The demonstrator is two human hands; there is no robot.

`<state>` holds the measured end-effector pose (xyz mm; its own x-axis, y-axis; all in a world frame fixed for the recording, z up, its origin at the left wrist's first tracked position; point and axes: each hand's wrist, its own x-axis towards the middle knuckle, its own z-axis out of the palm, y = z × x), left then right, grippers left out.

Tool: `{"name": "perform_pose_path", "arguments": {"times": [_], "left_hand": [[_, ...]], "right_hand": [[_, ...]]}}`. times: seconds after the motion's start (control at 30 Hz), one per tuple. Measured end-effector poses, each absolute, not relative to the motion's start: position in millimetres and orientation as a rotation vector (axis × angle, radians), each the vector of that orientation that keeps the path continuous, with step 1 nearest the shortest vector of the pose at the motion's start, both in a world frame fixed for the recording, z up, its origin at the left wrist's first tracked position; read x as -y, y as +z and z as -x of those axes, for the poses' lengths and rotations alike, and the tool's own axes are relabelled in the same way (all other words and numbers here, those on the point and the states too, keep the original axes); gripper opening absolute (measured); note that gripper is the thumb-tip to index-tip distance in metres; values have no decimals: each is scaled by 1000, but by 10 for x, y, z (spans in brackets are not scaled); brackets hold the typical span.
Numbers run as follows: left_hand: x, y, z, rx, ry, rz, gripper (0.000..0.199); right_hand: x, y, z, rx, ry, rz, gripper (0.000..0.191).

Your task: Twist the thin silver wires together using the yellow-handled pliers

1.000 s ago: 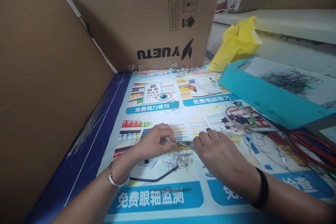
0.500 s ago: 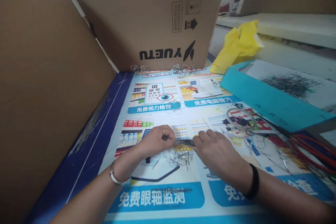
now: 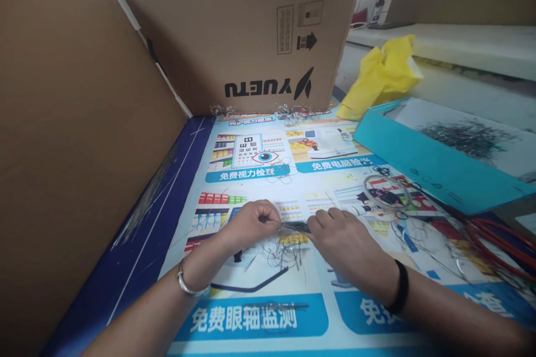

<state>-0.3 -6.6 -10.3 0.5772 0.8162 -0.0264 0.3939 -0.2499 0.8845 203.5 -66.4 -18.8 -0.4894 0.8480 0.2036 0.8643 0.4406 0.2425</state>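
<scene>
My left hand (image 3: 256,223) is closed in a pinch, thumb and forefinger on a thin wire whose end is too fine to follow. My right hand (image 3: 341,237) is wrapped around a pair of pliers (image 3: 296,226); its slim dark jaws point left and meet the wire at my left fingertips. The handles are hidden in my palm. Just below the jaws, a loose tangle of thin wires (image 3: 282,254) lies on the printed sheet (image 3: 247,340). Closer to me, a small bundle of straight dark wires (image 3: 276,307) rests on the sheet's blue band.
Cardboard panels (image 3: 234,22) stand at the left and back. At the right are a teal box (image 3: 402,150) holding a heap of wire pieces (image 3: 469,136), a yellow bag (image 3: 381,75), a clear ring (image 3: 387,192) and red cable loops (image 3: 498,240). Wire scraps (image 3: 288,114) lie along the back panel.
The view has shifted slightly, so the scene sits a little lower and further right. Both hands keep nearly the same pose, pliers tip still at the left fingertips.
</scene>
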Motion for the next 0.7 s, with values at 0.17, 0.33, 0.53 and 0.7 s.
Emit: {"name": "perform_pose_path", "arguments": {"times": [0.17, 0.33, 0.53, 0.7], "left_hand": [[50, -90, 17, -946, 556, -1815, 12], [34, -88, 20, -963, 537, -1772, 11], [39, -108, 13, -1052, 536, -1780, 10], [47, -126, 2, -1089, 552, -1774, 10]], "right_hand": [[611, -205, -2079, 2634, -351, 1501, 7], [573, -176, -2077, 2618, -275, 1546, 13], [600, -132, -2003, 2612, -330, 1655, 15], [639, -112, -1960, 2592, -351, 1710, 12]]}}
